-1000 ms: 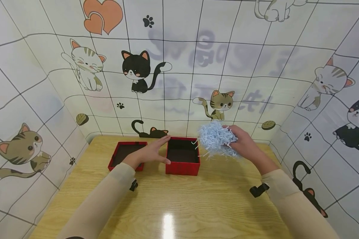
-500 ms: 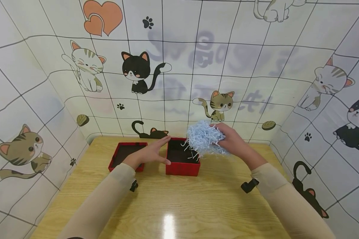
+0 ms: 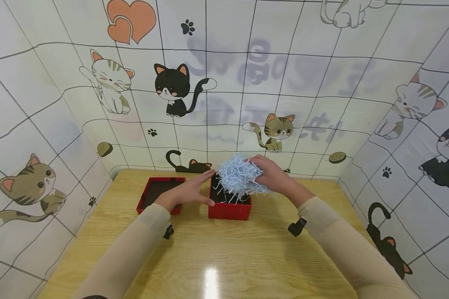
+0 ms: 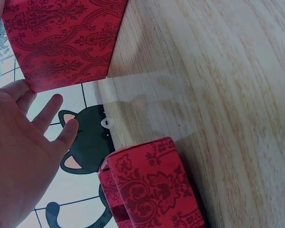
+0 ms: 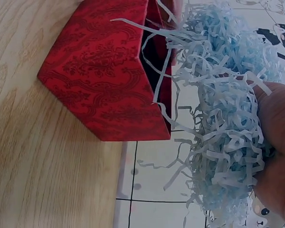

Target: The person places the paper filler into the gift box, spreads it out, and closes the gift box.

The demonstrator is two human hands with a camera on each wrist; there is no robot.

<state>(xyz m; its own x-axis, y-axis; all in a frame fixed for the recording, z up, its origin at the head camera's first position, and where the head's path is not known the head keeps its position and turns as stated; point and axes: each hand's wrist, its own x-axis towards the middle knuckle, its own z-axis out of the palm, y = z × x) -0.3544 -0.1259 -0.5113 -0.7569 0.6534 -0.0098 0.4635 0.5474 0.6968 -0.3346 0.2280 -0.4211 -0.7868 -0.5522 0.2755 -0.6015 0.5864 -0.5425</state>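
A clump of pale blue shredded paper (image 3: 239, 174) is gripped in my right hand (image 3: 275, 176), just over the open top of a red box (image 3: 230, 211). Loose strands dangle into the box's dark inside. In the right wrist view the shredded paper (image 5: 228, 123) bulges out beyond my fingers, beside the red patterned box wall (image 5: 99, 76). My left hand (image 3: 188, 193) rests against the box's left side, thumb near the front corner and fingers toward the back. The left wrist view shows these fingers spread, some touching the box (image 4: 66, 42).
Left of the box lies a shallow red lid (image 3: 161, 193) with its dark inside facing up, partly behind my left hand. The wooden table (image 3: 224, 253) reaches back to a white cloth (image 3: 224, 108) printed with cats, which also rises on both sides.
My right hand has carried the shredded paper leftward, from beside the box to above its opening. The left hand and the box have stayed in place.
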